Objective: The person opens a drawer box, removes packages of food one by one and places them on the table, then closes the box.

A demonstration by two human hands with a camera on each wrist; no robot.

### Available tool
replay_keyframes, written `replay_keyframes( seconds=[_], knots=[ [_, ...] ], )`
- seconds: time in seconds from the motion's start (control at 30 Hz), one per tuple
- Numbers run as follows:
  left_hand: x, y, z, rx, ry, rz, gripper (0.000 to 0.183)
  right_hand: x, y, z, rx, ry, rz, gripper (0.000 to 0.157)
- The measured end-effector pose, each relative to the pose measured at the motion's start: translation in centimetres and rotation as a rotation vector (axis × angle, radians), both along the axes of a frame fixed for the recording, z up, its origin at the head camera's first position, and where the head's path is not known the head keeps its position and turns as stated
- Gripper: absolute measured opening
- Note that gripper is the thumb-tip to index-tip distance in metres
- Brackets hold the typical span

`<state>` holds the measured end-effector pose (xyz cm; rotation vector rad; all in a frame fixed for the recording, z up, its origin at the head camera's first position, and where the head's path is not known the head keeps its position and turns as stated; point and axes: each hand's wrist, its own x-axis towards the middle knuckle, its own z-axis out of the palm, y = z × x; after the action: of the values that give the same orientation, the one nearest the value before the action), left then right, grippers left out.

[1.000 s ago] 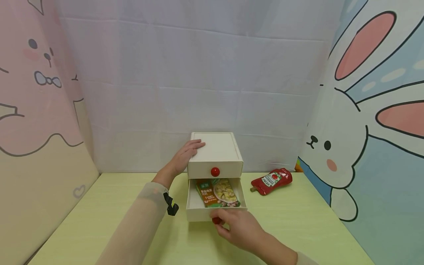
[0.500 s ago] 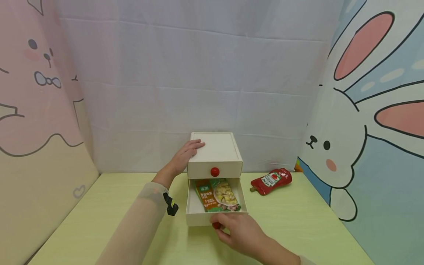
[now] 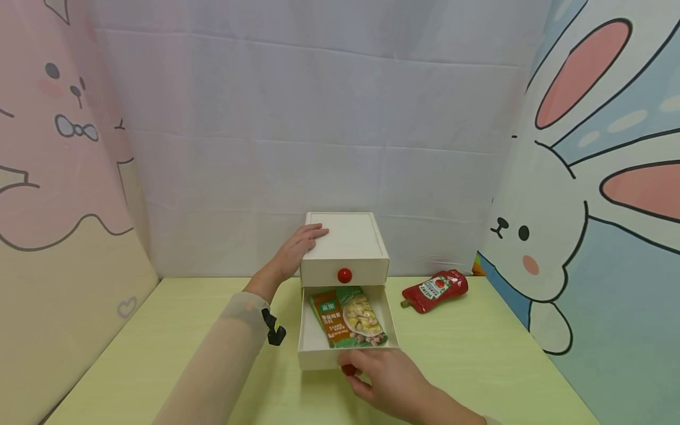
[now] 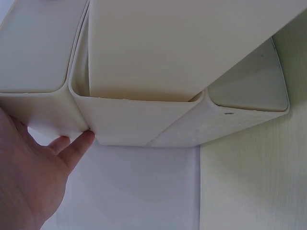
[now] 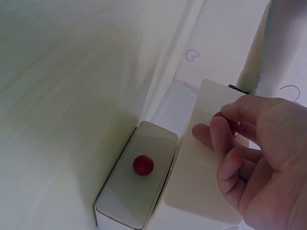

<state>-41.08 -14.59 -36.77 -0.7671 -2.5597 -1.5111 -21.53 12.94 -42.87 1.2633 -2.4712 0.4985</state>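
Observation:
A small white drawer cabinet (image 3: 347,236) stands against the back wall, with a red knob (image 3: 345,275) on its top drawer. Below that, another drawer (image 3: 317,360) is pulled out towards me, and a green and brown food seasoning packet (image 3: 350,319) lies flat in it. My right hand (image 3: 390,378) pinches this drawer's red knob between thumb and fingers; the knob is mostly covered. My left hand (image 3: 291,254) rests on the cabinet's top left edge, fingers extended over the top. In the left wrist view, fingertips (image 4: 84,141) touch the cabinet's side.
A red ketchup pouch (image 3: 435,291) lies on the pale yellow-green table (image 3: 478,354), right of the cabinet. In the right wrist view, a lower drawer (image 5: 127,191) with its own red knob sits below the pulled-out one. Cartoon-printed panels (image 3: 611,283) stand at both sides.
The drawer has slid further out towards me, with my right hand on its knob and the packet showing more fully. My left hand stays put on the cabinet.

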Motion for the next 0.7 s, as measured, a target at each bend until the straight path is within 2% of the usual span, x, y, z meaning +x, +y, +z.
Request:
replay_keyframes(
  seconds=[0.27, 0.7],
  knots=[
    [-0.1, 0.0, -0.1, -0.007, -0.009, 0.007, 0.054, 0.5, 0.1, -0.2, 0.006, -0.017, 0.014, 0.026],
    [0.1, 0.0, 0.1, -0.002, -0.011, 0.009, 0.054, 1.1, 0.3, 0.2, 0.053, -0.106, 0.014, 0.02]
  ],
)
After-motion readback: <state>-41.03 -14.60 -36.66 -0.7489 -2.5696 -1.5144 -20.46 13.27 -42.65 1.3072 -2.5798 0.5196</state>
